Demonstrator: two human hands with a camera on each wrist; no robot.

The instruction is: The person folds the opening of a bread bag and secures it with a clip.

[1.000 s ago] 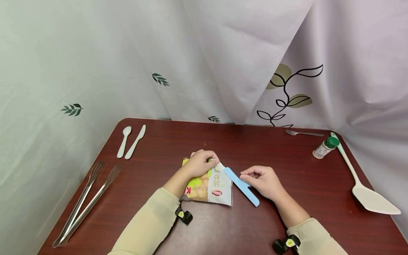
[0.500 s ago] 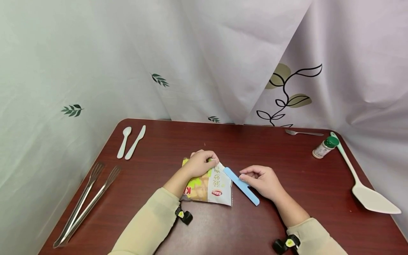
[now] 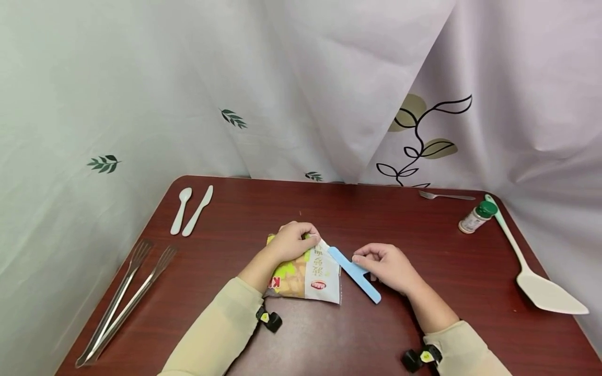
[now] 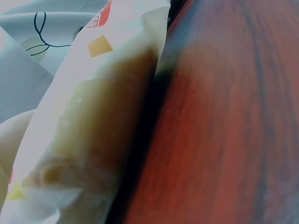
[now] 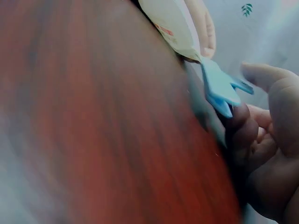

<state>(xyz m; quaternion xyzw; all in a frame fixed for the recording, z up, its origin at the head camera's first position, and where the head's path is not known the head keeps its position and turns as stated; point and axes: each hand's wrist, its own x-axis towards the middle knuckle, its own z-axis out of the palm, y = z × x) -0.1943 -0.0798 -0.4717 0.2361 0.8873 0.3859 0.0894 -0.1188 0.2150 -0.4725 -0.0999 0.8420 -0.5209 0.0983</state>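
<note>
Bag (image 3: 324, 277) on table (image 3: 305, 344), gripping its far side with left hand (image 3: 293, 243). Clip (image 3: 354, 275) aslant at bag's right edge, crooking right hand (image 3: 388, 266) beside it; pinching or merely touching, impossible to judge. Likely slipping off if catching only a corner, or if tugging left-handed.

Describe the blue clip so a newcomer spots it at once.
On the dark red table, find the printed snack bag under the person's left hand. Between that bag and the right hand, the blue clip slants down to the right in the head view. Its plain light-blue bar stands out from the patterned bag beside it.
</note>
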